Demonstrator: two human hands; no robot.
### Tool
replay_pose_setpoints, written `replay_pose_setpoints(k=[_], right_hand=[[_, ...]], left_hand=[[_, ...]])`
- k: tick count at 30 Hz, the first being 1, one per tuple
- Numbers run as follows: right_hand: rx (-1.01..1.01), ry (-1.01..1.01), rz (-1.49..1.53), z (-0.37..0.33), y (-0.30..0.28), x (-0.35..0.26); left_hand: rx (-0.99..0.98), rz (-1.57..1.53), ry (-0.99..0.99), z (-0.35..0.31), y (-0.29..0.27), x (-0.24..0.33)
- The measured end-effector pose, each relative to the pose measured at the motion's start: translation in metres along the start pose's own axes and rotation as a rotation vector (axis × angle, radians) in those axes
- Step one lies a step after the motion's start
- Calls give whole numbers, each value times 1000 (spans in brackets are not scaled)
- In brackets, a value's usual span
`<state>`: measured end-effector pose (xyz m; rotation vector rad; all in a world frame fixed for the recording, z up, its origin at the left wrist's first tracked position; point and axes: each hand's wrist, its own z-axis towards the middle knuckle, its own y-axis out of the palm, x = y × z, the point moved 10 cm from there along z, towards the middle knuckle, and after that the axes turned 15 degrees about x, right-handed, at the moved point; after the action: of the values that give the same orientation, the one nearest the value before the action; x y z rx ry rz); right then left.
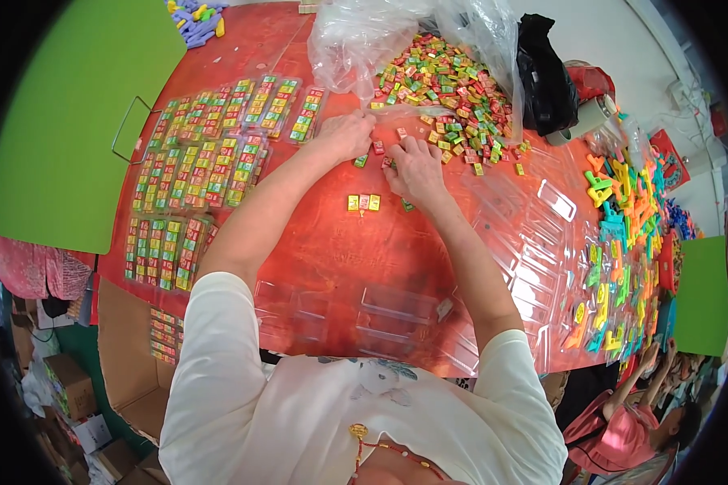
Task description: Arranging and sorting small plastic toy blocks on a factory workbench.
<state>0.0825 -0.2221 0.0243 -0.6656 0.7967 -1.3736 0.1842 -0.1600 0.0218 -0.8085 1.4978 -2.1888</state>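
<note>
Several small red, yellow and green printed blocks lie between my hands, among them a red block (378, 147) and a green block (360, 161). My left hand (349, 134) is closed beside them, near the plastic bag's edge; whatever its fingers hold is hidden. My right hand (417, 170) has its fingers bent down in a pinch over a small block (389, 162). Nearer to me, a short row of yellow and red blocks (364, 203) sits on the red table (356, 250). Behind my hands a large heap of the same blocks (461, 101) spills from a clear plastic bag (344, 48).
Clear trays filled with blocks (194, 174) cover the table's left side. Clear plastic trays (518, 267) lie at the right, and clear trays (396, 311) along the near edge. Colourful plastic pieces (635, 202) are piled far right. A person (615, 436) sits at lower right.
</note>
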Motion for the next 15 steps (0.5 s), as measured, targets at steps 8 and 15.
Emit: replay_pose_setpoints(k=[8,15], right_hand=[[-10,14,15,-2,-1,1],[140,-42,167,5,-5,-13]], left_hand=[[47,83,75,-16,-7,-1],[107,219,196,-62,-20,11]])
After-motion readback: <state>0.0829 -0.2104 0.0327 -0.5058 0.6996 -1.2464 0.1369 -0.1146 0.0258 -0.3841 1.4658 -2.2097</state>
